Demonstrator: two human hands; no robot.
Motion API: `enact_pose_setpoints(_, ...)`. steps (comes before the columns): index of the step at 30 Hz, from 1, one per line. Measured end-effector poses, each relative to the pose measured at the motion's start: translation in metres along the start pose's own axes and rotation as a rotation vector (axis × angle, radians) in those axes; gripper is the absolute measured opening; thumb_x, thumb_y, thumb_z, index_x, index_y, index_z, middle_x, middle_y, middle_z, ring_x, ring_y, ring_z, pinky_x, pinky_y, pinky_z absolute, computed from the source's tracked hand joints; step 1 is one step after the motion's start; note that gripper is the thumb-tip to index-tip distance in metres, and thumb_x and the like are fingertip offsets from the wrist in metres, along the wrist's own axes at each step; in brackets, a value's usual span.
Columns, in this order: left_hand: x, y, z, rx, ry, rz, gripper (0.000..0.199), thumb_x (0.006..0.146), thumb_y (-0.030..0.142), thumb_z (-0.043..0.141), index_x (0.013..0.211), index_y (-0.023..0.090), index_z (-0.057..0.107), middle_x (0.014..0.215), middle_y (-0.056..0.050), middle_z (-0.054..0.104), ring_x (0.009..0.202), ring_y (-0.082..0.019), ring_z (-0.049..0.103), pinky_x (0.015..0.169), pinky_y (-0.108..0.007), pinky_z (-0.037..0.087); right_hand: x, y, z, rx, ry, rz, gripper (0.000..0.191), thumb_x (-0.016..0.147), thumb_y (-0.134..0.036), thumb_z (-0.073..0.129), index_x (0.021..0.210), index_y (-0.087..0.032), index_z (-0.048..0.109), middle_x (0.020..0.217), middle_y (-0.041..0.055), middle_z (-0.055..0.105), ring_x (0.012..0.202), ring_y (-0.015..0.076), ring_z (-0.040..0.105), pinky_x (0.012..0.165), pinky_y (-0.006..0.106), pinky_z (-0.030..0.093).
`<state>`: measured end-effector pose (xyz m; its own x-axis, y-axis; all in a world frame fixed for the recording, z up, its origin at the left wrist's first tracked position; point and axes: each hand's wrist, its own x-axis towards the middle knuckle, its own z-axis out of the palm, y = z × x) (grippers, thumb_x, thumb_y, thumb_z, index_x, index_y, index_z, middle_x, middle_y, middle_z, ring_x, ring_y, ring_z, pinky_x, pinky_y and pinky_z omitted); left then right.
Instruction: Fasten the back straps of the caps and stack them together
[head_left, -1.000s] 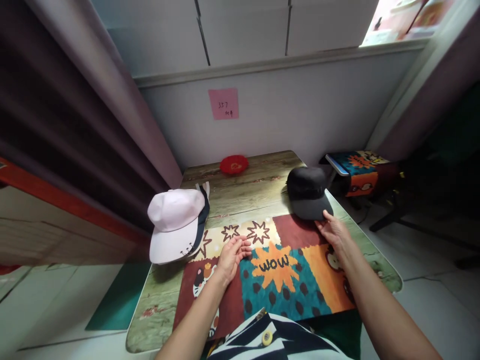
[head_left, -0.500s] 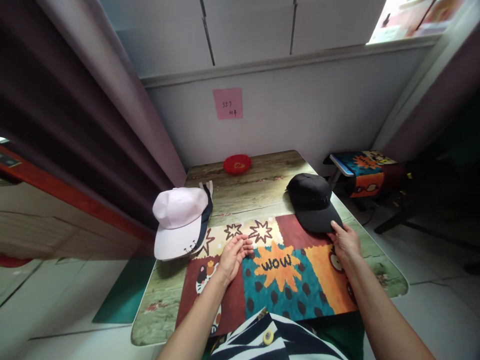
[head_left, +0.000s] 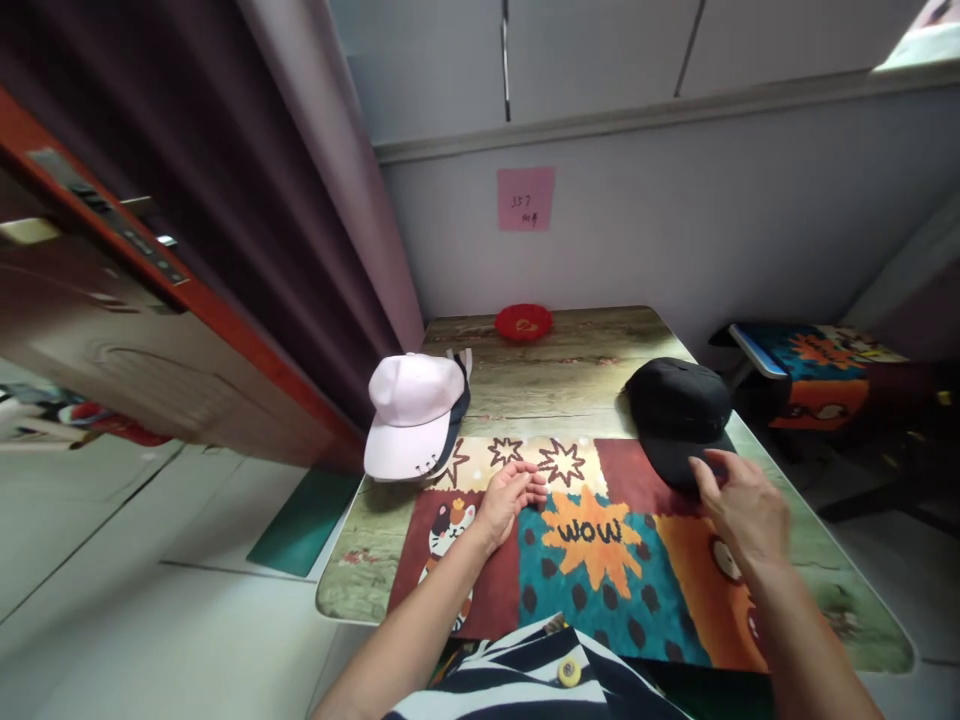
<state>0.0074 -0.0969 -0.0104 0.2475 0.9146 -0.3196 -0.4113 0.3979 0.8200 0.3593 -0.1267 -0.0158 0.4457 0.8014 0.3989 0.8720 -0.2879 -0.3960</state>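
My left hand hovers over the cream and teal part of a printed cloth mat, palm turned up and fingers loosely bent, with nothing in it. At the right, my right hand is over the brim edge of a black baseball cap. Its thumb and forefinger are apart, and the hand is slightly blurred. Whether it touches the brim is hard to see. On the left of the table lies a pale pink cap, with a dark cap partly hidden behind it and small rings at the pink brim.
A red scalloped dish stands near the far edge of the wood-patterned table. A pink note is on the wall behind. Curtains and an orange-edged door flank the left. A small cloth-covered stand is at the right.
My view has swung left, so everything sits further right. My right hand has gone from gripping the black cap's brim to a looser pose over it. The left hand keeps its pose.
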Motion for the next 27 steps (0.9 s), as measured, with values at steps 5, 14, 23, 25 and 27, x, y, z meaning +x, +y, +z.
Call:
enact_pose_setpoints(5, -0.009, 0.026, 0.004, 0.147, 0.108, 0.145, 0.029, 0.079, 0.038, 0.077, 0.091, 0.015, 0.065, 0.079, -0.008, 0.07, 0.062, -0.016, 0.064, 0.063, -0.029, 0.053, -0.023, -0.03, 0.034, -0.07, 0.038, -0.17, 0.037, 0.095, -0.042, 0.052, 0.117, -0.02, 0.072, 0.108, 0.0113, 0.07, 0.082, 0.022, 0.061, 0.064, 0.031, 0.038)
enact_pose_setpoints(14, 0.028, 0.251, -0.071, 1.013, 0.729, 0.801, 0.054, 0.068, 0.028, 0.081, 0.12, 0.018, 0.067, 0.139, -0.013, 0.057, 0.127, -0.029, 0.054, 0.112, -0.037, 0.039, -0.036, -0.019, 0.045, 0.006, 0.075, -0.266, 0.035, 0.098, -0.043, 0.05, 0.107, -0.02, 0.075, 0.108, 0.0068, 0.075, 0.085, 0.0195, 0.067, 0.057, 0.028, 0.037)
enact_pose_setpoints(23, 0.049, 0.258, -0.112, 1.068, 0.618, 0.485, 0.026, 0.078, 0.025, 0.067, 0.099, 0.012, 0.075, 0.1, -0.011, 0.077, 0.095, -0.024, 0.065, 0.092, -0.032, 0.048, -0.036, -0.019, 0.044, 0.099, 0.105, -0.274, 0.036, 0.097, -0.043, 0.05, 0.105, -0.02, 0.076, 0.104, 0.0093, 0.076, 0.094, 0.0238, 0.069, 0.064, 0.03, 0.042)
enact_pose_setpoints(25, 0.044, 0.258, -0.11, 1.059, 0.628, 0.501, 0.023, 0.076, 0.025, 0.069, 0.094, 0.012, 0.076, 0.093, -0.01, 0.077, 0.091, -0.023, 0.065, 0.088, -0.031, 0.048, -0.036, -0.02, 0.043, 0.098, 0.103, -0.277, 0.035, 0.097, -0.043, 0.05, 0.105, -0.02, 0.076, 0.104, 0.0093, 0.076, 0.094, 0.0237, 0.069, 0.064, 0.03, 0.043)
enact_pose_setpoints(27, 0.037, 0.261, -0.106, 1.036, 0.603, 0.531, 0.021, 0.076, 0.025, 0.069, 0.091, 0.013, 0.076, 0.089, -0.009, 0.076, 0.088, -0.023, 0.065, 0.086, -0.031, 0.049, -0.036, -0.02, 0.042, 0.094, 0.109, -0.283, 0.035, 0.097, -0.042, 0.049, 0.105, -0.02, 0.076, 0.105, 0.0093, 0.076, 0.094, 0.0238, 0.069, 0.065, 0.03, 0.043)
